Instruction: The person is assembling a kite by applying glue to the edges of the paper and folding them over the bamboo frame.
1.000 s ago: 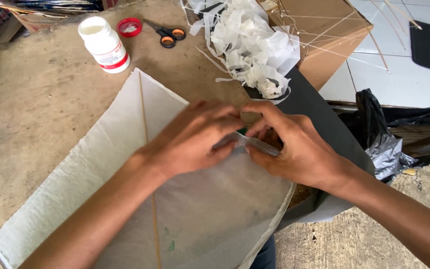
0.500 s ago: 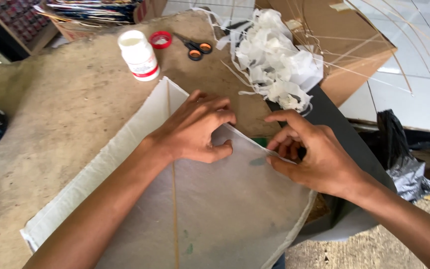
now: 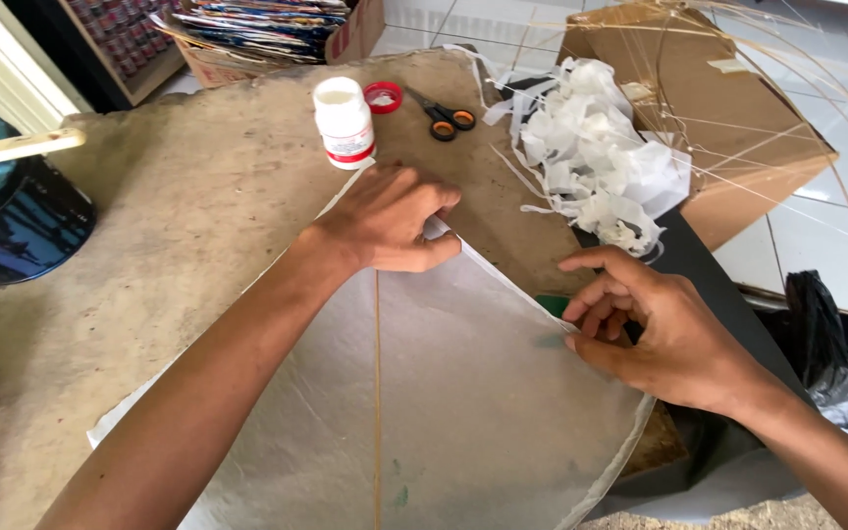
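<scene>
A large sheet of thin white paper [image 3: 444, 412] lies flat on the brown worktable [image 3: 179, 236], with a thin bamboo stick [image 3: 377, 393] running down its middle. My left hand [image 3: 385, 221] presses palm-down on the sheet's top corner, fingers together. My right hand [image 3: 655, 329] rests on the sheet's right edge, fingertips pinching the folded border beside a small green object [image 3: 554, 305]. Whether it grips anything else is hidden.
A white glue bottle [image 3: 344, 123], its red cap [image 3: 383, 96] and orange-handled scissors [image 3: 444, 116] stand behind the sheet. A heap of white paper scraps [image 3: 596, 162], a cardboard box [image 3: 728, 108] with thin sticks and a black board [image 3: 709, 285] lie right. A dark bucket [image 3: 7, 221] sits left.
My left hand slid up along the sheet to its top corner. My right hand moved rightward along the right edge, so the hands are now apart. The view shifted.
</scene>
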